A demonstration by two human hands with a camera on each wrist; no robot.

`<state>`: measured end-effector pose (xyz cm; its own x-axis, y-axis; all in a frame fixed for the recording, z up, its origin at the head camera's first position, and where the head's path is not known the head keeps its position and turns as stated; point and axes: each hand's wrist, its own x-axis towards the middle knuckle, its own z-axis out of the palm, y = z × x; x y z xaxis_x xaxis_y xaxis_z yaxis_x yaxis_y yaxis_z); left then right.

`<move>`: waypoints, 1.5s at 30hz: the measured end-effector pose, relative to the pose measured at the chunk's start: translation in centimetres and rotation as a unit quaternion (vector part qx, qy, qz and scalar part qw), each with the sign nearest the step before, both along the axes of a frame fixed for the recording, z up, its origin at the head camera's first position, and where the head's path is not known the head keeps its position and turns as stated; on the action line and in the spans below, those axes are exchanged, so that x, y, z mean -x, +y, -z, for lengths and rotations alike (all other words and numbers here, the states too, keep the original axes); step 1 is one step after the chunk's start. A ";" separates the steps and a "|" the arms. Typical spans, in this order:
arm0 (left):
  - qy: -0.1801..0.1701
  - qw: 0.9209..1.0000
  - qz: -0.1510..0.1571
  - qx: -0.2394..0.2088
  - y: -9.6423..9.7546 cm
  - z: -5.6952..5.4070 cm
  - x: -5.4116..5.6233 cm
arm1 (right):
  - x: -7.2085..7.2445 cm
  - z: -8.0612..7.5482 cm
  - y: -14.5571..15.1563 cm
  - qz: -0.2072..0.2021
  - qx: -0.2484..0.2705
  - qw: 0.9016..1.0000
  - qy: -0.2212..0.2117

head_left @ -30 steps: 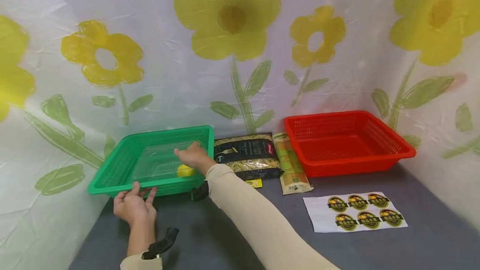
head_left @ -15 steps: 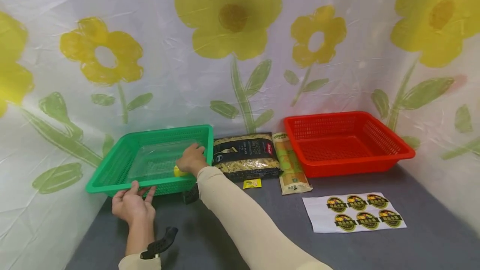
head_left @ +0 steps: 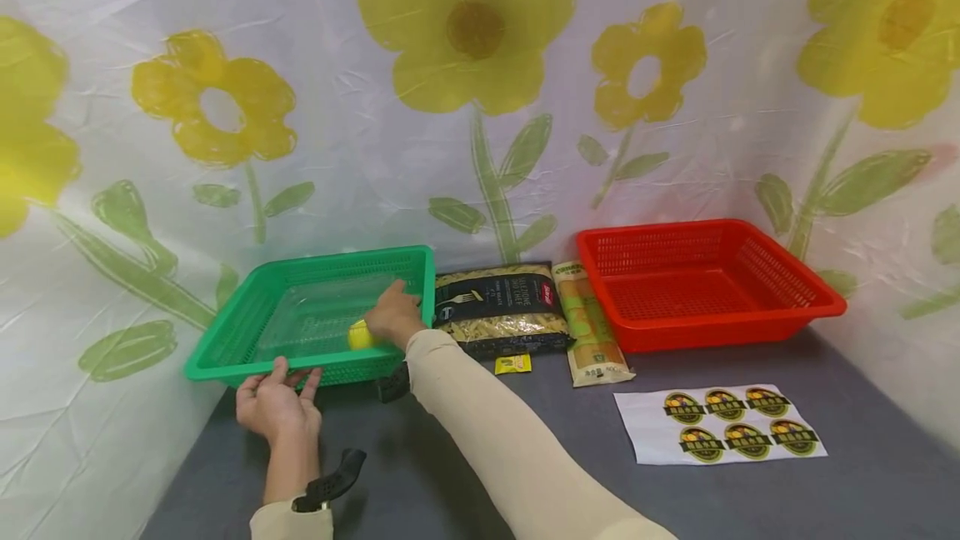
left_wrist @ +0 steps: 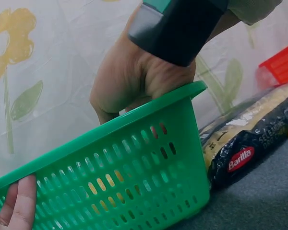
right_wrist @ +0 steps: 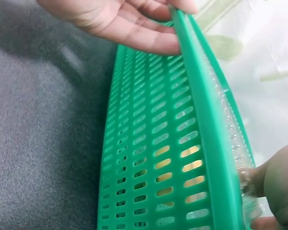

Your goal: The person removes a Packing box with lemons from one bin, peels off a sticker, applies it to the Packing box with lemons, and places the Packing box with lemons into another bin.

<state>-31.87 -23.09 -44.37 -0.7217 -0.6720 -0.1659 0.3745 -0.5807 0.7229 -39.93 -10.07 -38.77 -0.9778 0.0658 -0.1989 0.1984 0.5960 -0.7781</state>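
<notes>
My left hand (head_left: 279, 407) grips the near rim of the green basket (head_left: 225, 373), thumb over the top and fingers against the slotted outer wall. Inside the basket lies a clear plastic box (head_left: 300, 319). A yellow rounded thing (head_left: 362, 335) sits at its near right; whether it is in or beside the box I cannot tell. My right hand (head_left: 396, 315) reaches down into the right end of the basket. In the right wrist view its thumb and a finger appear to pinch the edge of the clear plastic (right_wrist: 242, 175); the other fingertips are hidden.
Right of the green basket lie a Barilla pasta bag (head_left: 502, 307), a small yellow packet (head_left: 513, 364) and a long noodle pack (head_left: 592, 323). A red basket (head_left: 712, 323) stands at the back right. A sheet of round stickers (head_left: 720, 425) lies in front of it.
My right hand has gone from above the box down into the basket's right end. The box and yellow thing have shifted slightly left. My left hand stays on the rim.
</notes>
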 end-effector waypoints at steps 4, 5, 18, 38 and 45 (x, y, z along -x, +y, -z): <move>0.000 1.000 -0.001 0.000 0.0 0.0 -0.1 | 0.0 -0.1 0.4 -0.004 0.058 0.998 0.012; -0.001 1.000 -0.001 -0.001 0.0 0.0 -0.1 | 0.0 -0.1 0.5 -0.006 0.071 0.997 0.015; 0.008 1.000 0.006 -0.008 0.0 0.2 -0.6 | 0.3 0.2 0.7 0.024 0.140 0.988 0.054; -0.002 1.000 0.005 -0.028 -0.2 -0.3 -1.1 | 0.0 -1.9 3.6 0.040 0.212 0.973 0.085; 0.004 1.000 0.021 -0.022 -0.2 -0.4 -0.7 | -0.9 -3.4 5.1 0.041 0.223 0.968 0.106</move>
